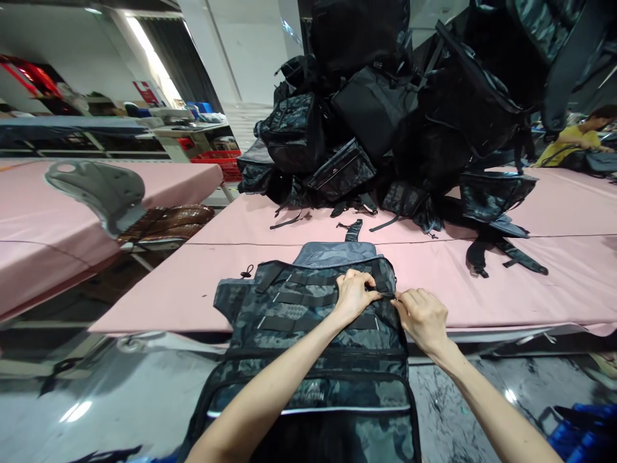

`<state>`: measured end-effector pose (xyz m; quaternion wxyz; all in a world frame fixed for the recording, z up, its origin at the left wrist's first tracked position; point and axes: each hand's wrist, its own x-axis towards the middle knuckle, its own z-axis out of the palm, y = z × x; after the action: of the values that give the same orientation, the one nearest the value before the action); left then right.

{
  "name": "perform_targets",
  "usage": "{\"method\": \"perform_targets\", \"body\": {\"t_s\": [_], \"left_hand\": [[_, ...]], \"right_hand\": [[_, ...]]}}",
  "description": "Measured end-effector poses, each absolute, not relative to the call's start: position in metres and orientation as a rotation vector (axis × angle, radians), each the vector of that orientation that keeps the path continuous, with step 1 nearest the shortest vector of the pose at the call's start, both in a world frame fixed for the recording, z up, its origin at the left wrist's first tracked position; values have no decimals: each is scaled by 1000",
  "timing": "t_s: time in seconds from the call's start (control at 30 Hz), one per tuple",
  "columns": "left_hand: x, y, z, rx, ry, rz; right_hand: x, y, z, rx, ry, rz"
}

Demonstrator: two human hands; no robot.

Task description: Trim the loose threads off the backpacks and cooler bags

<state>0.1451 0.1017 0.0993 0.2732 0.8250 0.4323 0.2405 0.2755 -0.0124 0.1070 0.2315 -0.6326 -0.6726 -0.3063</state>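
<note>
A dark camouflage backpack (308, 366) lies partly on the pink table and hangs over its front edge towards me. Rows of black webbing run across its upper panel. My left hand (354, 292) is closed in a pinch on a short black strap (385, 295) near the panel's right side. Just to the right, my right hand (424, 318) pinches the same strap's outer end at the bag's edge. The fingertips hide part of the strap. Above the panel a grey flap (335, 254) lies flat on the table.
A high heap of black and camouflage backpacks (366, 122) fills the back of the pink table (193, 283). Loose straps (506, 254) trail at its right. A grey chair (101, 193) stands left, beside another pink table (29, 225). A person in yellow (569, 145) sits far right.
</note>
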Motion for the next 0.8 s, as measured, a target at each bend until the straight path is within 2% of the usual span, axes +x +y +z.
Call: {"method": "perform_targets", "body": {"t_s": [0.23, 0.43, 0.63, 0.8], "left_hand": [[146, 102, 98, 2214, 1160, 642], [139, 111, 97, 2092, 1020, 598], [137, 118, 98, 2028, 939, 601], [137, 117, 98, 2049, 935, 627]], "right_hand": [[281, -11, 107, -1818, -1811, -739], [290, -4, 101, -1681, -1623, -36], [276, 16, 98, -1621, -1579, 108], [274, 41, 91, -1295, -944, 734]]}}
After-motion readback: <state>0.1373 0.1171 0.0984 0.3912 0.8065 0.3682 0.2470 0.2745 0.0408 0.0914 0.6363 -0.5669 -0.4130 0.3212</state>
